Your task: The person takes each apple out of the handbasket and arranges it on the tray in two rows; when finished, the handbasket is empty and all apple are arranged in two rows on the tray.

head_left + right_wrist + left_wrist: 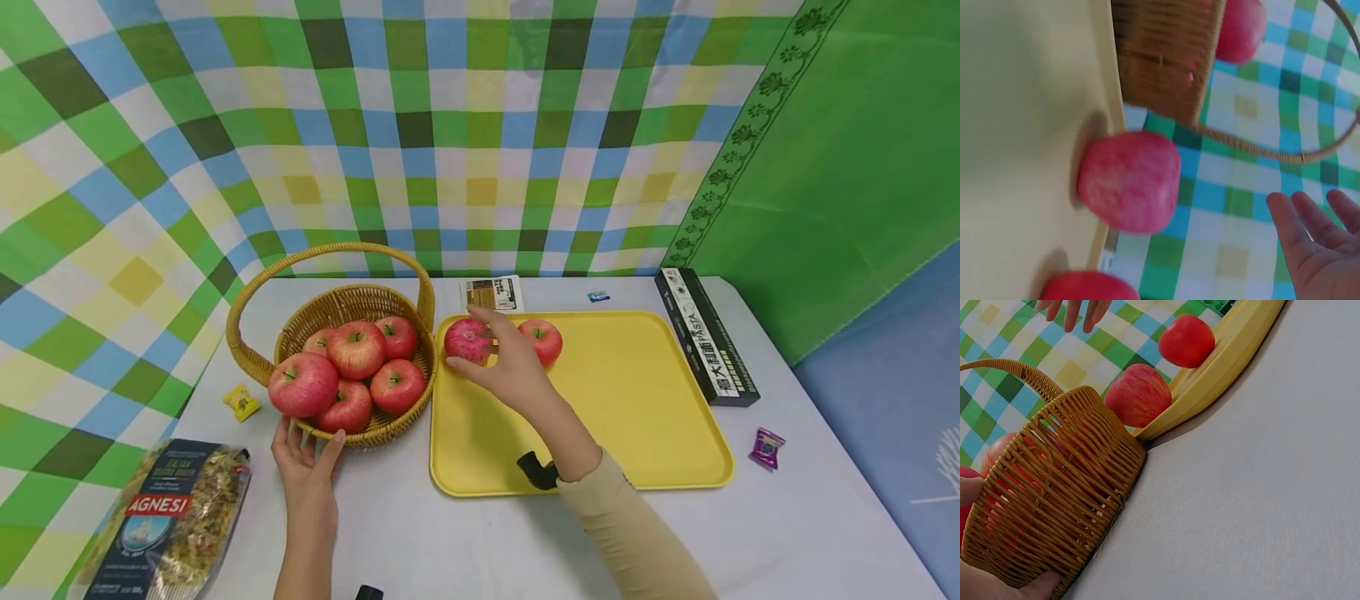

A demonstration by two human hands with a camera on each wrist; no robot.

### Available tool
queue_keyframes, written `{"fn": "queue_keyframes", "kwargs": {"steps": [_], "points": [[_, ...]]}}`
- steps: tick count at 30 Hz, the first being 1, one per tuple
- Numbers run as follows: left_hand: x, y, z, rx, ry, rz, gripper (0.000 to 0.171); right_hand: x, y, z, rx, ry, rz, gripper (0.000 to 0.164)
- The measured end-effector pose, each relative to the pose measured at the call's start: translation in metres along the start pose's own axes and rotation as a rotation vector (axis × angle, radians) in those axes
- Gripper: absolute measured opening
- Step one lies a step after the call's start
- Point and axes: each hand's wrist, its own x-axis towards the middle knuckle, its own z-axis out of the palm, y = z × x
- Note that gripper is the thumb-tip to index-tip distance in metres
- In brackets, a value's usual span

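Note:
My left hand [303, 467] grips the near rim of a woven wicker basket [405, 429], thumb [969, 490] at the rim and fingers against the outer side. Several red apples [356, 350] are piled inside; one apple [303, 385] sits high at the near left rim. On a yellow tray [615, 400] to the right, two apples stand near the far left corner: a left one [461, 340] and a right one [542, 342]. My right hand [513, 362] hovers above the left one with fingers spread, apart from it in the right wrist view.
A bag of pasta [161, 517] lies at the front left, near a yellow candy [242, 402]. Behind the tray are a printed packet [492, 293] and a small blue packet [598, 296]. A black pasta box [707, 337] and a purple candy [767, 448] lie right of it.

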Motion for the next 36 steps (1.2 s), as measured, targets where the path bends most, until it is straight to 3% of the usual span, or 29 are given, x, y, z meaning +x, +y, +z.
{"fn": "queue_keyframes", "kwargs": {"steps": [12, 16, 28, 36], "points": [[0.000, 0.000, -0.003, -0.013, 0.016, 0.002, 0.088, 0.003, -0.025, 0.048, 0.061, -0.198, -0.057, 0.077], [0.000, -0.001, -0.004, -0.022, 0.008, 0.015, 0.089, 0.005, -0.032, 0.064, 0.016, -0.236, -0.092, 0.077], [0.001, -0.003, -0.002, -0.020, 0.006, 0.005, 0.089, 0.011, -0.042, 0.103, -0.111, -0.268, -0.232, 0.078], [0.002, -0.002, -0.001, -0.017, -0.013, 0.016, 0.089, 0.016, -0.052, 0.116, -0.129, -0.272, -0.258, 0.081]]}}
